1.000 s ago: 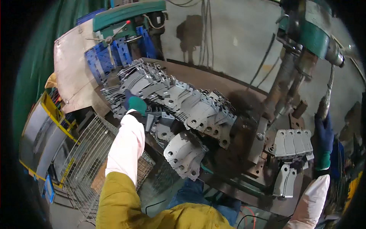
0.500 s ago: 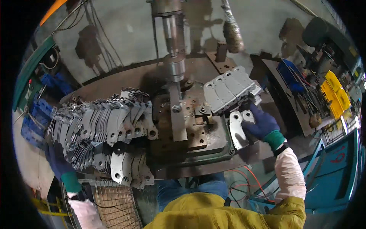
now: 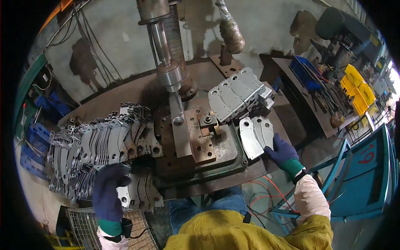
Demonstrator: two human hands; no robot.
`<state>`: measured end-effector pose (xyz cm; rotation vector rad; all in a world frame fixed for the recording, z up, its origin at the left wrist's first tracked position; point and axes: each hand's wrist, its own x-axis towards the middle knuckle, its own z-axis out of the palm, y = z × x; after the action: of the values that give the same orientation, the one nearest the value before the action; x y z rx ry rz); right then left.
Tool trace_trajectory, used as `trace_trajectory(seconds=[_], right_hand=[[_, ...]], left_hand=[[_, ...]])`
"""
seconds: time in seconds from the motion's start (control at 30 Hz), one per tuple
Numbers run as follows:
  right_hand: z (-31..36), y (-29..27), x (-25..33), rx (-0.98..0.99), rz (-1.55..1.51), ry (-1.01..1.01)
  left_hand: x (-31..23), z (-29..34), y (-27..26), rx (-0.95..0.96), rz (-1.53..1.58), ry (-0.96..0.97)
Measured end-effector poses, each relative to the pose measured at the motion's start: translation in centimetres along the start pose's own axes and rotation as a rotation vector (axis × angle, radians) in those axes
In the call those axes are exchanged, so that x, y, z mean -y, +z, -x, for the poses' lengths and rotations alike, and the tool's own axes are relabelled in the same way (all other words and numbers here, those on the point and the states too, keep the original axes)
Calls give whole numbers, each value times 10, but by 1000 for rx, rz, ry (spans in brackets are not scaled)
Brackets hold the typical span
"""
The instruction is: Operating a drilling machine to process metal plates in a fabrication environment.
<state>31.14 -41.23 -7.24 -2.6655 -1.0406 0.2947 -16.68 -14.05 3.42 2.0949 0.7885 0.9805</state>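
Note:
My left hand (image 3: 109, 192), in a dark blue glove, is over the near pile of curved metal plates (image 3: 143, 192) at the left. Its thumb stands apart from the fingers, and I see nothing held in it. My right hand (image 3: 285, 155), gloved the same way, is beside a small fanned group of pale curved plates (image 3: 252, 137). Its thumb and fingers are apart, touching the right edge of that group. A press (image 3: 170, 75) stands between the hands, its flat bar (image 3: 180, 133) reaching down over a bolted die block (image 3: 204, 143).
More plates (image 3: 100, 139) lie stacked at the left of the bench. A neat block of plates (image 3: 233, 93) sits behind the small group. Blue (image 3: 306, 75) and yellow (image 3: 357, 91) bins stand at the right. Below are a wire basket (image 3: 89, 227) and a blue metal frame (image 3: 360, 175).
My left hand has moved right, from the pile's outer edge to over the near plates. My right hand has drawn back to the small group's right edge, uncovering more plates. The view has shifted.

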Motion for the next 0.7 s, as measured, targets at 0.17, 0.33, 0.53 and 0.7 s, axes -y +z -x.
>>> trace_trajectory(seconds=[0.17, 0.33, 0.53, 0.7], right_hand=[[4, -7, -25, -6, -398, 151], [30, -20, -2, 106, -1386, 179], [54, -40, 116, 244, -1497, 70], [82, -46, 197, 177, -1029, -342]], left_hand=[[-16, 4, 46, 282, 417, -77], [-35, 9, 100, 632, 774, -467], [-61, 10, 166, 816, 814, -411], [-89, 17, 172, 505, 959, -486]])
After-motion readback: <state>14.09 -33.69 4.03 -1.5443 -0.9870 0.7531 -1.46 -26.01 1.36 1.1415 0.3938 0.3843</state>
